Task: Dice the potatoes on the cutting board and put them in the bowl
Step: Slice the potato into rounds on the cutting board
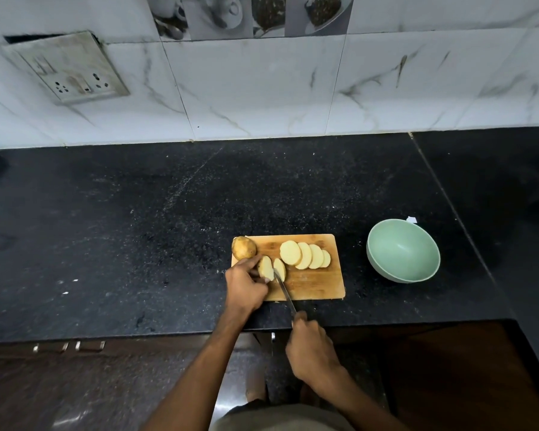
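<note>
Left hand (246, 283) pinches the potato end (265, 268); right hand (311, 346) grips the knife (283, 289) — blade running toward eleven o'clock, just right of those fingers.

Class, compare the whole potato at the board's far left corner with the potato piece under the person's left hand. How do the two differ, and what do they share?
The whole potato is uncut, brown skin all round; the potato piece shows a pale cut face.
The whole potato lies untouched; the piece is held by the left hand, the knife in the right hand at its cut side.
The whole potato looks larger than the piece.
Both sit on the cutting board, unpeeled and undiced.
</note>
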